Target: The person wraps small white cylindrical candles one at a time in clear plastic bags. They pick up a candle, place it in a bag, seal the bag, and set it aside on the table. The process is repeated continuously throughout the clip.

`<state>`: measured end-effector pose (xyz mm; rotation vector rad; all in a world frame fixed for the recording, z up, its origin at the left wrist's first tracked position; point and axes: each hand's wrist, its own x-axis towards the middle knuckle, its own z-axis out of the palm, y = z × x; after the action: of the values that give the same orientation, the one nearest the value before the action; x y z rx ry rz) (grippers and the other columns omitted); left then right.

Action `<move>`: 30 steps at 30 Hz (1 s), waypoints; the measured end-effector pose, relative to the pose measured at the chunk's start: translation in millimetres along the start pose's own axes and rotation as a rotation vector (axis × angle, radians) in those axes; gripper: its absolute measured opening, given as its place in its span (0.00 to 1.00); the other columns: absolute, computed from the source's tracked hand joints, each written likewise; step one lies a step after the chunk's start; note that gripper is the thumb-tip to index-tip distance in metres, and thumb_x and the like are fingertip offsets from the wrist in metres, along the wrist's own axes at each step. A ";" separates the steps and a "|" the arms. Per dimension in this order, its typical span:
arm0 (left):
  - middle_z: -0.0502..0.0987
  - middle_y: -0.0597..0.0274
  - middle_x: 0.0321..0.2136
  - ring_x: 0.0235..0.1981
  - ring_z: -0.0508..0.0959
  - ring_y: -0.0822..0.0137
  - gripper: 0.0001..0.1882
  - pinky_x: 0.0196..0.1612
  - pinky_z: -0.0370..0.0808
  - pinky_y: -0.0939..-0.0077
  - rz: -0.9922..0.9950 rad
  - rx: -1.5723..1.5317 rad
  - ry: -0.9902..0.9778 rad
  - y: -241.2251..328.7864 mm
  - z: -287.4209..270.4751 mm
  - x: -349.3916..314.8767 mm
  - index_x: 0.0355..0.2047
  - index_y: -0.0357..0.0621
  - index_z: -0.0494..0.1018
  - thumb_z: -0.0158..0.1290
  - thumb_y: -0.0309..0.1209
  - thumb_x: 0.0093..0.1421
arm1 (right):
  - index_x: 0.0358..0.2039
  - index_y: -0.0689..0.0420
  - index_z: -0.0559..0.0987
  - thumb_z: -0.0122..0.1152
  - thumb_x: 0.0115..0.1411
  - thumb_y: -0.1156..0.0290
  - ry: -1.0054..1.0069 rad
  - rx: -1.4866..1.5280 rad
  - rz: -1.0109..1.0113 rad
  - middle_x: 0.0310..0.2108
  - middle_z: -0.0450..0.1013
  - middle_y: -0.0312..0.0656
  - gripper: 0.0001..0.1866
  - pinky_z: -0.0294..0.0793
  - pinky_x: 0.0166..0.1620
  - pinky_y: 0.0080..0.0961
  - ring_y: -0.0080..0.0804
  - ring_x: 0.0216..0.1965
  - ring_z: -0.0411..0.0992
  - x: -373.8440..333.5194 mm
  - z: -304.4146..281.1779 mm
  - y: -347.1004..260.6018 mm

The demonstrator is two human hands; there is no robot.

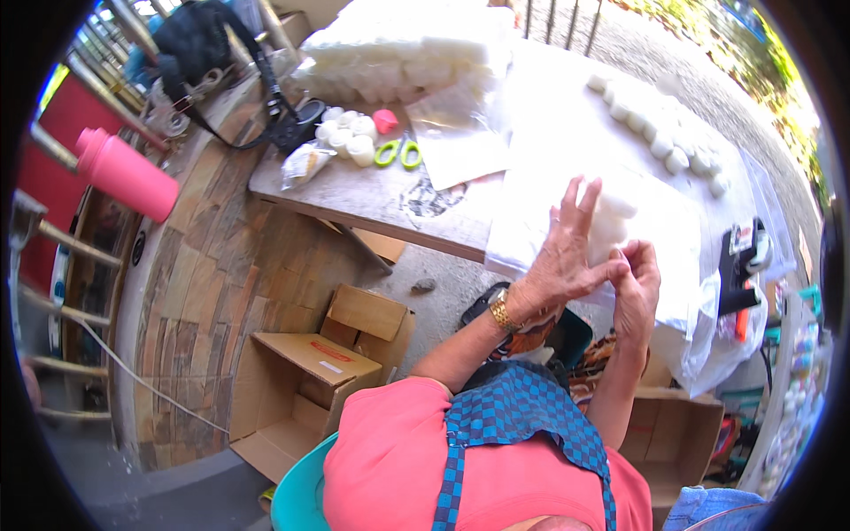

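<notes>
Over the white-covered table, my left hand (569, 246) has its fingers stretched out and apart beside a small cluster of white rounded pieces (611, 217). Its thumb reaches across to the fingertips of my right hand (636, 281). The right fingers are pinched together just below the cluster, and whatever they grip is too small or too bright to make out. A gold watch (502, 311) circles my left wrist. The white pieces look partly washed out against the pale table cover (540, 217), so their exact kind is unclear.
Rows of white pieces (660, 142) stand at the far right. Green-handled scissors (398, 154), short white rolls (350, 134) and a bulky clear-wrapped pack (390, 66) lie at the left. A black dispenser-like object (739, 265) sits by the right edge. An open cardboard box (301, 380) is below.
</notes>
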<state>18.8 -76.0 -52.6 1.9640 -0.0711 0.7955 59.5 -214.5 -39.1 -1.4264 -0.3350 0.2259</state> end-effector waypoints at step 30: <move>0.48 0.45 0.69 0.64 0.58 0.34 0.33 0.61 0.36 0.20 -0.513 1.189 -0.284 -158.5 0.6 293.8 0.65 0.74 0.58 0.50 0.41 0.57 | 0.32 0.61 0.75 0.58 0.52 0.86 0.021 -0.504 -0.371 0.35 0.72 0.47 0.08 0.72 0.39 0.29 0.38 0.36 0.72 0.7 -37.1 10.6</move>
<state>307.7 86.1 -11.2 2.9804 0.8896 0.1601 73.9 -247.2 -53.6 -1.8243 -0.6635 -0.1916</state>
